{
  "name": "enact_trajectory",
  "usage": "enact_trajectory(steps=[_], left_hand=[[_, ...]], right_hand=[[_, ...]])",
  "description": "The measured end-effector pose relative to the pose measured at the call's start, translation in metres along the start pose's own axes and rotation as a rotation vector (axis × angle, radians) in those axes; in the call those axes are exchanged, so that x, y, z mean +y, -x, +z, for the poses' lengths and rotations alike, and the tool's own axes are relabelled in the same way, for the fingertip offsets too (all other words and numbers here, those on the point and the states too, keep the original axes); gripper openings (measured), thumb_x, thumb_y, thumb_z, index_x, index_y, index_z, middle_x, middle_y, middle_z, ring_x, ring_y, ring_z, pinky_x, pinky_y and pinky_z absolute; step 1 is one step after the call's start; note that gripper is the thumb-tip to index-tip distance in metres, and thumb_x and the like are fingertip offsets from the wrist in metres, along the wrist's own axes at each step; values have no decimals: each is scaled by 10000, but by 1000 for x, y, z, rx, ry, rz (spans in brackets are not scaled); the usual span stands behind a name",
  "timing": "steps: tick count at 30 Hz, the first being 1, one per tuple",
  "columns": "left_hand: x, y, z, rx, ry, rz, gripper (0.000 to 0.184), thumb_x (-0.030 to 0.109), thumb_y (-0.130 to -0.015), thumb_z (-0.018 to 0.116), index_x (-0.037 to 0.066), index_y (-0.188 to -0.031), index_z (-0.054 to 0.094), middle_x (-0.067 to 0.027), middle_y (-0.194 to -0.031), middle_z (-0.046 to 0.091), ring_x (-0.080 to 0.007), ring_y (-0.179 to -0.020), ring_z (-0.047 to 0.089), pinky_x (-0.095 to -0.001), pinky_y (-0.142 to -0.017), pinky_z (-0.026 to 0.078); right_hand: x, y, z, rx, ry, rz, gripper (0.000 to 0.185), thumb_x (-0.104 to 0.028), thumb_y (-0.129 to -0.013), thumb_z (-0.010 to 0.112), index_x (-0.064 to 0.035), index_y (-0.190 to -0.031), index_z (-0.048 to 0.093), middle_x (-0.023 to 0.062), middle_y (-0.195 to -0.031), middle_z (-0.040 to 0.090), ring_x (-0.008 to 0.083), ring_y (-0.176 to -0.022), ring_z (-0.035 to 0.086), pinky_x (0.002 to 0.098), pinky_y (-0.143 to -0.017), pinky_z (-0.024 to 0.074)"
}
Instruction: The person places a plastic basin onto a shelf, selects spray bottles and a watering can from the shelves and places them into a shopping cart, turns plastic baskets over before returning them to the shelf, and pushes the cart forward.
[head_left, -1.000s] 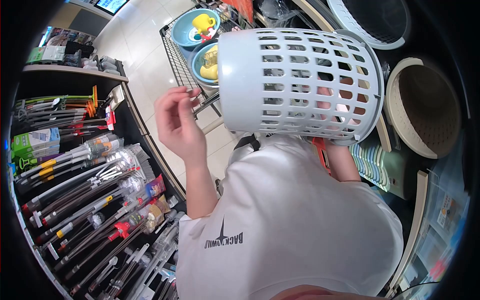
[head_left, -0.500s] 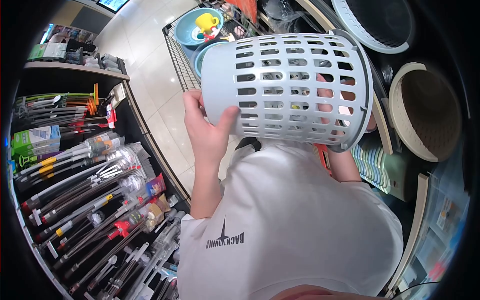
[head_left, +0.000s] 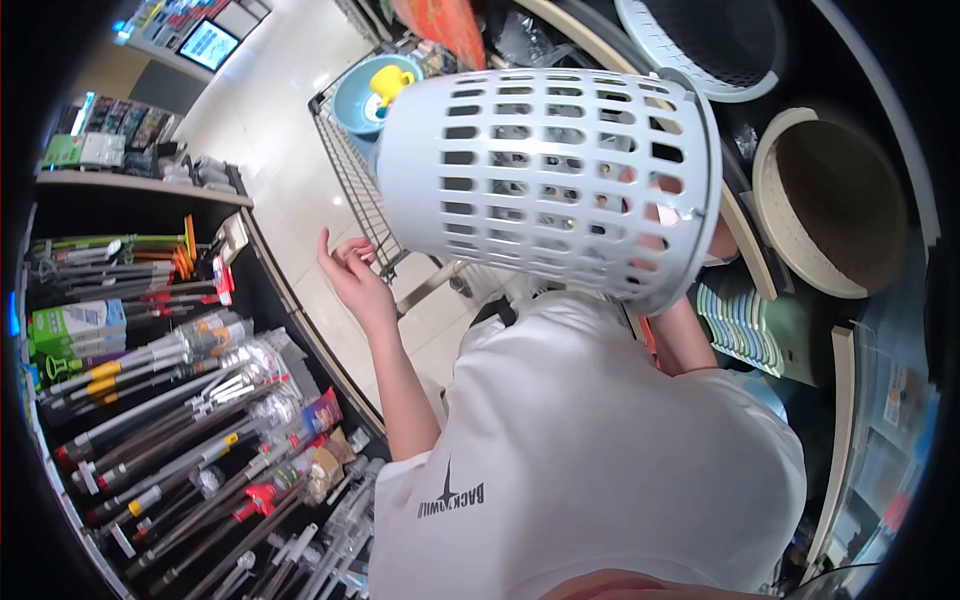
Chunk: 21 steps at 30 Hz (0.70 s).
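A pale grey-blue plastic laundry basket (head_left: 420, 165) with rows of slots lies sideways in the air in front of me, its rim toward the right. My right hand (head_left: 655, 212) holds it near the rim end. Parts of that hand's fingers show through the slots; the rest is hidden by the basket. Off to the left of the basket's base, my left hand (head_left: 360, 275) is apart from it, fingers loosely spread and holding nothing. Beyond the base is a wire shopping cart (head_left: 345, 150) with a blue basin (head_left: 350, 95) and a yellow cup (head_left: 390, 82).
On the left, a shelf holds several mops and brushes (head_left: 190, 400). To the right stand a white basket (head_left: 640, 40), a beige basket (head_left: 785, 220) and a row of pastel plastic items (head_left: 740, 330). Tiled floor (head_left: 290, 170) runs along the aisle.
My left hand has let go of the basket's base and moved down and left. The basket has shifted slightly left in view, still held by my right hand.
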<state>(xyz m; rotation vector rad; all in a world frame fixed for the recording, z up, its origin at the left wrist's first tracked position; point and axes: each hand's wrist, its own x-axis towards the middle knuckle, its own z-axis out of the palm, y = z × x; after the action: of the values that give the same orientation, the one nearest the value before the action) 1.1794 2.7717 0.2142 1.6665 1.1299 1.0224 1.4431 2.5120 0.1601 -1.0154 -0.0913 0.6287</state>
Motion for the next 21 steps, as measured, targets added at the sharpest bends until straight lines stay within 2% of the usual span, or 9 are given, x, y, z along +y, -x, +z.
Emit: enact_trajectory(steps=[2,3,4,7,9,11,14,17,21], left_hand=[[-61,4,1,-89,-270,38,329,47,-1050,552,8,-1376,560,-144,-1138,640,-249,-1048,644,-366,-889,540],[-98,7,1,-190,-363,49,257,77,-1047,573,9,-1287,634,-168,-1147,668,-272,-1043,667,-378,-908,538],[-112,15,5,-270,-369,54,215,111,-1043,590,-7,-1201,677,-185,-1132,686,-306,-1050,679,-393,-931,536],[-138,46,17,-468,-573,81,285,228,-1067,564,8,-1197,689,-199,-1091,703,-368,-1028,674,-435,-927,528],[-145,62,23,-498,-522,23,310,280,-1082,528,33,-1119,711,-196,-1006,705,-381,-977,682,-468,-859,537],[-148,67,24,-591,-851,81,357,325,-1090,498,55,-1007,716,-178,-935,705,-395,-911,687,-508,-775,534],[-146,68,25,-550,-825,103,393,354,-1092,482,68,-934,702,-157,-910,711,-395,-878,690,-535,-721,521],[-141,66,25,-585,-865,85,405,368,-1097,462,81,-947,706,-151,-918,711,-394,-865,694,-531,-716,526],[-146,68,25,-583,-875,110,414,372,-1100,444,94,-946,709,-150,-913,715,-398,-851,694,-536,-712,526]], right_hand=[[-10,-7,-8,19,0,-55,452,-264,-1084,589,-57,-1452,426,93,-1190,714,133,-905,728,283,-747,606],[-37,0,-6,-65,41,-12,420,-272,-1092,589,-56,-1419,438,117,-1247,706,123,-916,707,271,-775,567],[-50,0,0,-147,56,-114,393,-269,-1093,590,-59,-1391,444,126,-1249,708,124,-900,702,267,-751,557],[-76,2,9,-163,76,-290,339,-239,-1088,606,-45,-1317,448,150,-1213,720,152,-926,709,279,-747,572],[-89,6,6,-154,238,-423,406,-178,-1076,622,-14,-1395,432,151,-1263,691,285,-1234,683,353,-866,622],[-95,15,11,-70,261,-482,371,-110,-1055,644,4,-1354,456,171,-1238,699,279,-1215,685,372,-863,643],[-95,26,13,124,462,-698,296,21,-1010,655,19,-1276,525,166,-1219,695,209,-1096,699,373,-882,652],[-96,28,37,261,373,-773,300,32,-981,697,45,-1246,556,115,-1235,634,157,-1051,674,296,-860,631],[-100,0,54,351,469,-974,269,50,-959,711,64,-1187,570,98,-1225,541,154,-1052,652,288,-824,662]])
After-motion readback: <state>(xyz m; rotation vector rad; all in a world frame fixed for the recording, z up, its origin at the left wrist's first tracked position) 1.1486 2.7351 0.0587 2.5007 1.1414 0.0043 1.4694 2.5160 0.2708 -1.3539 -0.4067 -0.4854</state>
